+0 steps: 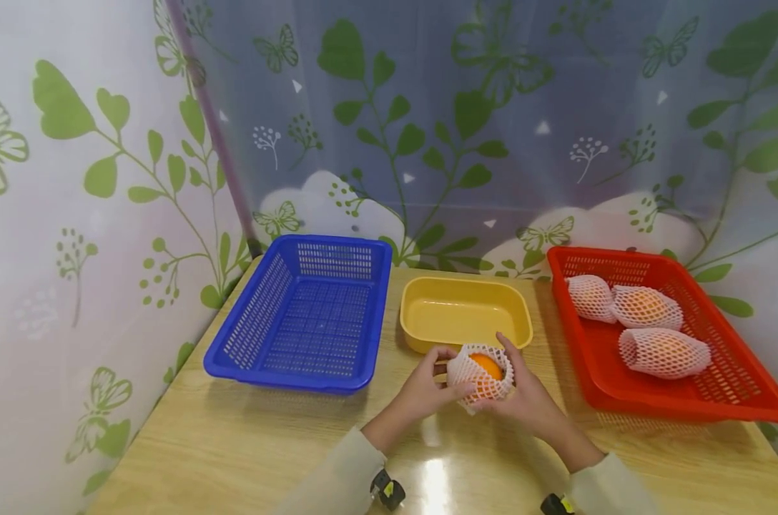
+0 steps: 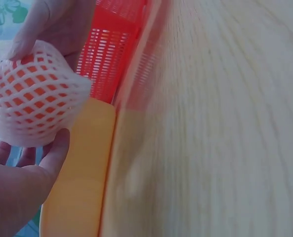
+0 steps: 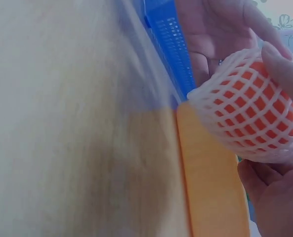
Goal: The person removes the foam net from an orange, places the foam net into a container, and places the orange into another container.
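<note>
Both hands hold one orange fruit (image 1: 488,366) wrapped in a white foam net (image 1: 464,373), in front of the yellow basin (image 1: 466,342). My left hand (image 1: 427,386) grips its left side, thumb across the front. From the right, my right hand (image 1: 524,392) holds it, thumb low in front and a finger raised behind the net's edge. The net gapes at the upper right, where bare orange skin shows. In the left wrist view the net (image 2: 35,98) covers the fruit's underside and tapers to a gathered end. The right wrist view shows the net (image 3: 250,106) between both hands.
A blue basket (image 1: 321,325) stands to the left. At the right, a red basket (image 1: 653,404) holds three net-wrapped fruits, one of them (image 1: 664,352) nearest the front. Behind the wooden table (image 1: 247,450) hangs a leaf-patterned curtain (image 1: 427,143).
</note>
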`<control>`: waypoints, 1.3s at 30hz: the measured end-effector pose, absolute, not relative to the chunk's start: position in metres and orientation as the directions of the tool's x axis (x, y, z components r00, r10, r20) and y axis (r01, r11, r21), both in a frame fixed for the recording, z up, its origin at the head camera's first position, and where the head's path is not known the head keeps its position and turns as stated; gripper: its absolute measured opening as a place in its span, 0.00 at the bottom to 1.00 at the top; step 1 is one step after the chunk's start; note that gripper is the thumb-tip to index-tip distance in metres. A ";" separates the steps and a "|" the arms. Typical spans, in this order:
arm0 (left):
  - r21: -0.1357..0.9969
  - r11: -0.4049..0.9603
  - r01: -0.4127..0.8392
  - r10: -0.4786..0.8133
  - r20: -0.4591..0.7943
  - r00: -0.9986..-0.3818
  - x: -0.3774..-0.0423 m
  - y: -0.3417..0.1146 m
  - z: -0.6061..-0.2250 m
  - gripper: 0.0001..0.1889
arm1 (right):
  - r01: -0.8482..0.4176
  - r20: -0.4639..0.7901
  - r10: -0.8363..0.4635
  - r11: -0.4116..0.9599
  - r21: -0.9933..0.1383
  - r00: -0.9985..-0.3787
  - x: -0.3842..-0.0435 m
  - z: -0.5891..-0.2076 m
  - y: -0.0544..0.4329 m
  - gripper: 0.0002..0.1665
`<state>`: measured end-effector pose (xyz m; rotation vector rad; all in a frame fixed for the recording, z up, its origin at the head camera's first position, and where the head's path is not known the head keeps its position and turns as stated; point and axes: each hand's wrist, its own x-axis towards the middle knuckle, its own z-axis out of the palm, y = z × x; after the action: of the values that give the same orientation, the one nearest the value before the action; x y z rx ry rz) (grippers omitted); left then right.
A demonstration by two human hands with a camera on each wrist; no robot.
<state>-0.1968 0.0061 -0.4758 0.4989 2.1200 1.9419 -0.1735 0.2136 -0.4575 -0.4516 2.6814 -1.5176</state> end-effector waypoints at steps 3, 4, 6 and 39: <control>0.992 0.073 0.099 0.404 0.061 -0.913 -0.196 0.002 -0.482 0.28 | -0.258 0.137 -0.267 0.498 -0.828 -0.954 -0.170 -0.465 0.210 0.53; 0.993 0.072 0.094 0.416 0.056 -0.908 -0.196 0.000 -0.484 0.28 | -0.273 0.151 -0.270 0.505 -0.819 -0.951 -0.169 -0.468 0.208 0.49; 0.992 0.086 0.092 0.447 0.044 -0.893 -0.195 -0.003 -0.489 0.31 | -0.304 0.175 -0.282 0.519 -0.799 -0.943 -0.168 -0.473 0.207 0.45; 0.911 0.345 0.225 0.526 0.011 -0.851 -0.193 -0.014 -0.487 0.28 | -0.269 0.064 -0.388 0.501 -0.822 -0.919 -0.173 -0.491 0.203 0.52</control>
<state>-0.1929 -0.0140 -0.4872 0.6702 2.3278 1.5080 -0.1731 0.2029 -0.4906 -0.5745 2.6081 -1.3938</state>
